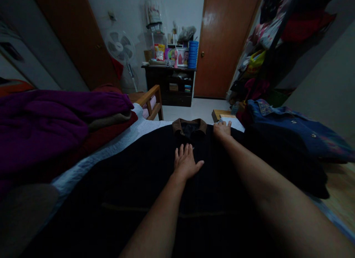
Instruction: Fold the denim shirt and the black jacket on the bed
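Note:
A black jacket [138, 176] with a brown collar lies spread out, front side up, on a light blue and white cover [83, 167]. My left hand [186, 162] rests flat on the jacket's front just below the collar, its fingers spread. Near the jacket's shoulder, right of the collar, my right hand [222, 130] lies on the dark cloth with its fingers apart. Neither hand shows anything held in it.
Purple clothing [50, 121] is piled at the left, with dark red cloth beneath. A denim jacket [302, 128] and black cloth [285, 154] lie at the right. Beyond stand a wooden armrest [149, 97], a dark cabinet [169, 95] and a fan [119, 47].

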Motion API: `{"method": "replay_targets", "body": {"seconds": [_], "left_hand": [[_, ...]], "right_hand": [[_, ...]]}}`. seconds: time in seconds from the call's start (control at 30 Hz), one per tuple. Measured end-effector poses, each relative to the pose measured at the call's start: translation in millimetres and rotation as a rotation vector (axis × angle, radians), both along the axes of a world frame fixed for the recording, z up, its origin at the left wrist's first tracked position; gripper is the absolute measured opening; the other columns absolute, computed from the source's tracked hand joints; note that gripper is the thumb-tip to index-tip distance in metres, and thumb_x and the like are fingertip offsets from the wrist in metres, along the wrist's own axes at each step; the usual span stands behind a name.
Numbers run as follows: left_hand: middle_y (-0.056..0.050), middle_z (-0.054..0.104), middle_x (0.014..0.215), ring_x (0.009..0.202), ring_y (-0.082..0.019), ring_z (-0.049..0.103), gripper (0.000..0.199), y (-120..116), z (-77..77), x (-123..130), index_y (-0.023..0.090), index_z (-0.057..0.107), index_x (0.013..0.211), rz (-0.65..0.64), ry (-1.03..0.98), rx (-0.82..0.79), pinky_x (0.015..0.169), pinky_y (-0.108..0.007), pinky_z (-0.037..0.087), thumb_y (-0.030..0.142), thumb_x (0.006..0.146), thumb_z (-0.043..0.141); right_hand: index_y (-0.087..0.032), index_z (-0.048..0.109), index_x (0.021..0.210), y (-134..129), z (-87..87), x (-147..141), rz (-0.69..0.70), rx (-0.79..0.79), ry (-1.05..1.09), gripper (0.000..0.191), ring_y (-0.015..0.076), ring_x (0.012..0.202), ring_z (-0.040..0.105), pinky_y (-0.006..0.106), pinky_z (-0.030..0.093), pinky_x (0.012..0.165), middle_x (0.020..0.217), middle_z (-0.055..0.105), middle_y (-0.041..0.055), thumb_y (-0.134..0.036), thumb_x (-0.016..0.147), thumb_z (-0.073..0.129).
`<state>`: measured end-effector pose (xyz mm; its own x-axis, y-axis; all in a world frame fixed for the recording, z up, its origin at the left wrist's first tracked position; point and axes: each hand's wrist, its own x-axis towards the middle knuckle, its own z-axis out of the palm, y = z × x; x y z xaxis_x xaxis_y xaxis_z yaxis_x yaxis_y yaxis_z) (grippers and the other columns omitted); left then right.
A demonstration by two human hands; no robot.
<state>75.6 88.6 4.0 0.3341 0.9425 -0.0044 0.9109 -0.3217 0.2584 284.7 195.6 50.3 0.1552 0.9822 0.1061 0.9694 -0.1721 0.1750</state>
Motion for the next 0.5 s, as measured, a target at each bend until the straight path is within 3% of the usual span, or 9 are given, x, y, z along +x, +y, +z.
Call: {"method": "replay_targets", "body": {"seconds": [0.1, 0.17, 0.3, 0.4, 0.5], "left_hand": [[-0.012, 0.023, 0.157, 0.145, -0.031, 0.011, 0.089, -1, 1.1, 0, 0.011, 0.024, 0.149, 0.004, -0.002, 0.006, 0.117, -0.049, 0.009, 0.068, 0.082, 0.037], [-0.011, 0.023, 0.157, 0.145, -0.031, 0.012, 0.087, -1, 1.6, -1, 0.013, 0.025, 0.149, -0.001, -0.011, 0.011, 0.117, -0.049, 0.009, 0.068, 0.083, 0.036], [-0.01, 0.026, 0.156, 0.145, -0.03, 0.013, 0.083, -2, 2.3, -2, 0.018, 0.027, 0.149, 0.024, -0.033, 0.017, 0.117, -0.05, 0.009, 0.071, 0.085, 0.028], [-0.009, 0.028, 0.156, 0.145, -0.03, 0.014, 0.079, -3, 2.0, -1, 0.021, 0.029, 0.148, 0.064, -0.03, 0.03, 0.117, -0.051, 0.009, 0.07, 0.087, 0.024], [-0.009, 0.028, 0.156, 0.145, -0.031, 0.014, 0.077, -3, 0.8, 0, 0.023, 0.031, 0.148, 0.08, -0.013, 0.044, 0.116, -0.052, 0.009, 0.069, 0.086, 0.029]], "right_hand": [[-0.016, 0.066, 0.112, 3, 14.4, 2, 0.041, -0.035, 0.02, 0.037, 0.0277, 0.109, 0.056, 0.044, 0.035, 0.096, 0.117, 0.064, 0.0166, -0.017, 0.091, 0.035], [-0.018, 0.065, 0.114, 5, 25.7, 6, 0.036, -0.024, 0.028, 0.038, 0.0259, 0.102, 0.059, 0.036, 0.041, 0.086, 0.116, 0.064, 0.0157, -0.019, 0.092, 0.034], [-0.016, 0.064, 0.115, 4, 36.3, 16, -0.003, 0.101, -0.002, 0.042, 0.0278, 0.102, 0.058, 0.035, 0.04, 0.082, 0.114, 0.062, 0.0173, -0.018, 0.093, 0.028], [-0.015, 0.063, 0.115, -2, 29.5, 8, -0.035, 0.148, -0.029, 0.041, 0.0301, 0.109, 0.052, 0.04, 0.037, 0.088, 0.119, 0.059, 0.0183, -0.016, 0.093, 0.028], [-0.016, 0.054, 0.124, -15, 20.2, -17, -0.008, 0.185, -0.04, 0.04, 0.0311, 0.119, 0.043, 0.046, 0.03, 0.097, 0.129, 0.052, 0.0174, -0.016, 0.093, 0.03]]}}
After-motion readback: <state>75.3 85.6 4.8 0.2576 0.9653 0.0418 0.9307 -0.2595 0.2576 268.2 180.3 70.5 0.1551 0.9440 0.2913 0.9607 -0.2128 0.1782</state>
